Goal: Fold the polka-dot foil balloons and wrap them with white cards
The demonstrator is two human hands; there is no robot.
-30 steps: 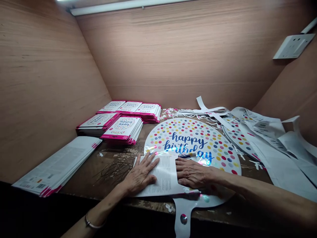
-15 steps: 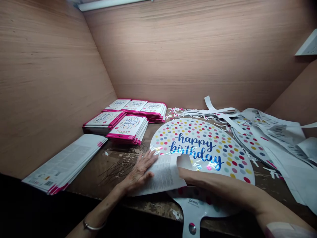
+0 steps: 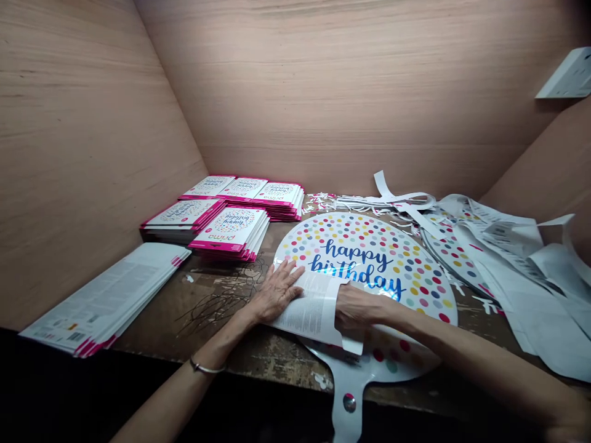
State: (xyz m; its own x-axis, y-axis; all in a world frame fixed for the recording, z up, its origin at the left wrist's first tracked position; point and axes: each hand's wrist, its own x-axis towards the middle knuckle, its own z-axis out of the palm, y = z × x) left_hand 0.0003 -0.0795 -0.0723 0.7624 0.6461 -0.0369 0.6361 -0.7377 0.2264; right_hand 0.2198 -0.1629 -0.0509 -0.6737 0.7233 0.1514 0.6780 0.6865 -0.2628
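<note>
While the bare left hand (image 3: 278, 294) lies open, fingers spread and clenching nothing, on a flat white printed paper sleeve (image 3: 308, 307), the bare right hand (image 3: 353, 304) reaches into the sleeve's open right end; its fingers are hidden, so I cannot tell its grip. The sleeve lies over the near left part of a round white foil balloon with coloured dots (image 3: 364, 240), on a worn brown table (image 3: 212, 283). Pink-edged white packets (image 3: 231, 227) sit far left, flat white sleeves (image 3: 111, 295) near left, and loose white sheets (image 3: 530, 295) right.
</note>
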